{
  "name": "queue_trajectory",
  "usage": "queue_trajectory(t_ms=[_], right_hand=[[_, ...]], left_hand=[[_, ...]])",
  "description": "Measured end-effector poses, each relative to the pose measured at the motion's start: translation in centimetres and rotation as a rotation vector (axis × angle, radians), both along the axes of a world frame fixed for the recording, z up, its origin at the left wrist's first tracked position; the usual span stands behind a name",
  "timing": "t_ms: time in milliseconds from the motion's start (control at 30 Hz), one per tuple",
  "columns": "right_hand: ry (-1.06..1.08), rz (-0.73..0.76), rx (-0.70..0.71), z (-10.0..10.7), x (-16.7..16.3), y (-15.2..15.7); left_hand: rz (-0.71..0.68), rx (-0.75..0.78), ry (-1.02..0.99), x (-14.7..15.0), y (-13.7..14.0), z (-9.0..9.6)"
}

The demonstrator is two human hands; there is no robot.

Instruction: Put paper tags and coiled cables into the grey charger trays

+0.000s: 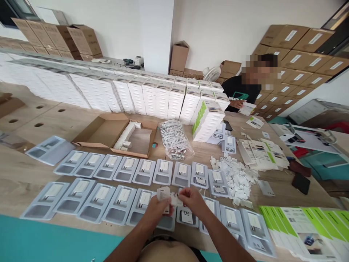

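My left hand [154, 214] is closed around a few small white printed cards [163, 193], held over the front row of trays. My right hand [194, 202] pinches the edge of one printed card [175, 199] that spans the gap between both hands. Beneath them is a pale plastic tray [166, 222], partly hidden by my left hand. Just to its right, another tray holds a white card with a black battery-like symbol [187, 217]. The other trays stand in two rows, most with a white card in the upper compartment.
A bag of white cables [176, 138] and an open carton [100, 133] lie behind the trays. Loose white cards [238, 178] are heaped at right, near green-and-white box sleeves [300, 229]. Stacked white boxes [158, 98] line the back. A co-worker [240, 87] holds a flat box.
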State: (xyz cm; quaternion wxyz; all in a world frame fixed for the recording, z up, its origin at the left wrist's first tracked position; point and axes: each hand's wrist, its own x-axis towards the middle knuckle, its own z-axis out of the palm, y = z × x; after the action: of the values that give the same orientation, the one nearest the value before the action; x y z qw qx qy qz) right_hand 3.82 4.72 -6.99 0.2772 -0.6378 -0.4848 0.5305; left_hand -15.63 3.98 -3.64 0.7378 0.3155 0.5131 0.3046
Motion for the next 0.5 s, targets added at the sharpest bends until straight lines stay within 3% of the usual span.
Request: queue_trajectory(t_ms=[100,200,367,500], right_hand=[[-0.343,-0.037,0.034,-2.2,1.6,4.1],[-0.528,-0.017,-0.020,-3.9,2.2,6.9],[-0.834,0.096,-0.085,-5.4,1.4,8.2],[-0.920,0.170,-0.076,-5.1,1.3,8.7]], left_hand=[[0.095,-0.137,-0.049,-0.4,0.3,-0.5],[0.156,-0.216,-0.096,-1.1,0.7,-0.6],[0.227,-0.233,-0.140,-1.5,0.9,-1.1],[0.209,-0.176,-0.143,-1.5,1.0,-1.0]])
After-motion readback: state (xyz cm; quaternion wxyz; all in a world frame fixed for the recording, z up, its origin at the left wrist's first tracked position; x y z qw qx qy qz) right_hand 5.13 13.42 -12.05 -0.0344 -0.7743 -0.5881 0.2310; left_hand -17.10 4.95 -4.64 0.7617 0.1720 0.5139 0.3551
